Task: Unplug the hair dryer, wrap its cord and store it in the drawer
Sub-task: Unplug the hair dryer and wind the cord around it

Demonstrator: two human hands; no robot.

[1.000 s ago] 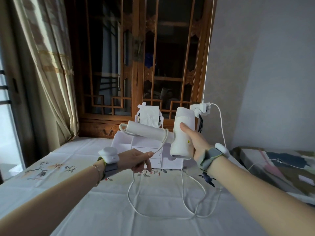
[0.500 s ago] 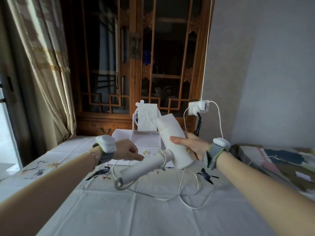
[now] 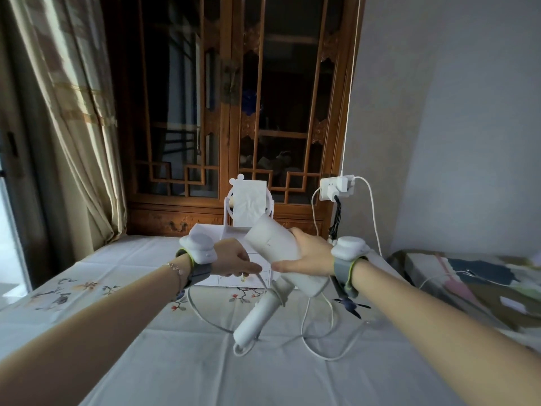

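Draped in a white floral tablecloth (image 3: 123, 312), with a carved wooden cabinet (image 3: 234, 112) behind. At left, left hand (image 3: 234, 260), fingers (image 3: 254, 268) pinching the white cord (image 3: 205, 316) near the handle. At centre, white hair dryer (image 3: 282, 259), lifted above the tabletop, handle angled down, just before the small white drawer unit (image 3: 205, 234). At right, right hand (image 3: 307, 256), fingers wrapped round the barrel. Judged step: winding cord about the handle; calls next for another loop, slack gathered from the cloth.

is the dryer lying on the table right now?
No, the right hand holds the hair dryer by its barrel above the table, handle pointing down.
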